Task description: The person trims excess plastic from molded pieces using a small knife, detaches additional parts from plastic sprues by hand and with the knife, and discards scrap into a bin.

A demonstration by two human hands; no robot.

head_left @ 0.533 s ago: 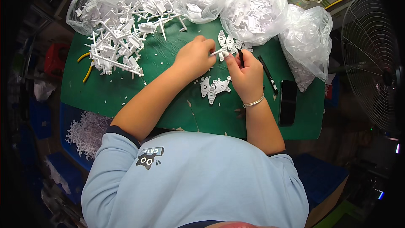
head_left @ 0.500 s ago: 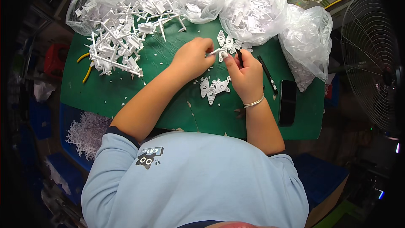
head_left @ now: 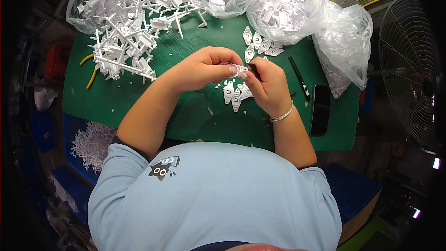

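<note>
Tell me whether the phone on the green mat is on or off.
Appears off: the phone lies flat on the green mat, its screen plain black with nothing lit.

Both forearms angle inward, left hand (head_left: 204, 69) and right hand (head_left: 267, 86) meeting fingertip to fingertip, each grip pinched.

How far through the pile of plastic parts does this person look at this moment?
Done: small groups of loose white pieces lie under the hands and more near the bags. In hand: the left hand and right hand together hold one white piece. Left: a large heap of white plastic frames on the green mat.
</note>
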